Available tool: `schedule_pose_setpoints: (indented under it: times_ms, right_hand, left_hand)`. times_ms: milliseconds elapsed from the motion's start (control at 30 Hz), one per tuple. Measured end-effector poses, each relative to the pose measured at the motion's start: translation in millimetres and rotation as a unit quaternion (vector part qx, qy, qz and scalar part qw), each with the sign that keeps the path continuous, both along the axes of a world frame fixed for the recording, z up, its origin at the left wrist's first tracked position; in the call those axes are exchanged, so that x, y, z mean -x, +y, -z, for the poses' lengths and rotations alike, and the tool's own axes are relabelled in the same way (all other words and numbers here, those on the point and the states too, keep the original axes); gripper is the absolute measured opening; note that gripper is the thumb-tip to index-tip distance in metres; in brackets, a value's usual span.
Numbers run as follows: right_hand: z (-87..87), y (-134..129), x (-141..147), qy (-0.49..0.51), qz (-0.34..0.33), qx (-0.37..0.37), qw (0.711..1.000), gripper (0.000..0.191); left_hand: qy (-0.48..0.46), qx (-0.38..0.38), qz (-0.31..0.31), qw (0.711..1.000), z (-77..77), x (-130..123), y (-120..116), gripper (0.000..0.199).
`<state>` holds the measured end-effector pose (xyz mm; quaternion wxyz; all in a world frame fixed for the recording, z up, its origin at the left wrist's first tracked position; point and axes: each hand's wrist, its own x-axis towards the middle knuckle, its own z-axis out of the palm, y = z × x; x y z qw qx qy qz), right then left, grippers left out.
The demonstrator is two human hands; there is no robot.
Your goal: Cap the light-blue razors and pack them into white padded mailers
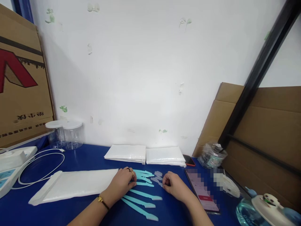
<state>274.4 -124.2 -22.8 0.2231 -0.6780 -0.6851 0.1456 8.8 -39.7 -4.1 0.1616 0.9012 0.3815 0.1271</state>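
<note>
Several turquoise plastic sticks (141, 202) with pale, clear tips lie fanned out on the blue tabletop. My left hand (123, 180) rests over the left ends of the upper sticks, its fingers bent; whether it grips any is hidden. Just right of the sticks is a small group of translucent caps (158, 176). My right hand (172, 185) is at the right edge of these caps, thumb and forefinger pinched together, and what they hold is too small to make out. A long white packet (77, 185) lies flat, its right end beside my left hand.
Two folded white packets (127, 153) lie by the wall. Clear jars (73, 136), a white cable (63, 157) and a power strip (11, 169) are left. On the right are a large phone (204, 191), a smaller phone (189, 160), a wrapped container (213, 156) and a blue bottle (249, 213).
</note>
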Motion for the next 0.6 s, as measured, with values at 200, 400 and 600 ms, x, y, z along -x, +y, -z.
schedule_pose_setpoints:
  times_ms: [200, 400, 600]
  right_hand:
    - [-3.6, -1.4, 1.2, 0.121, -0.009, 0.056, 0.991, 0.001]
    - [4.0, 3.1, 7.4, 0.253, -0.049, 0.092, 0.962, 0.010]
    - [7.3, 3.7, 12.6, 0.248, -0.051, 0.071, 0.965, 0.006]
  left_hand:
    - [-0.001, 0.020, -0.008, 1.000, 1.2, -1.3, 0.2, 0.007]
    - [-0.020, 0.070, 0.008, 0.997, 8.9, -1.3, 3.5, 0.012]
    - [-0.036, 0.080, 0.012, 0.996, 6.6, -0.8, 3.7, 0.012]
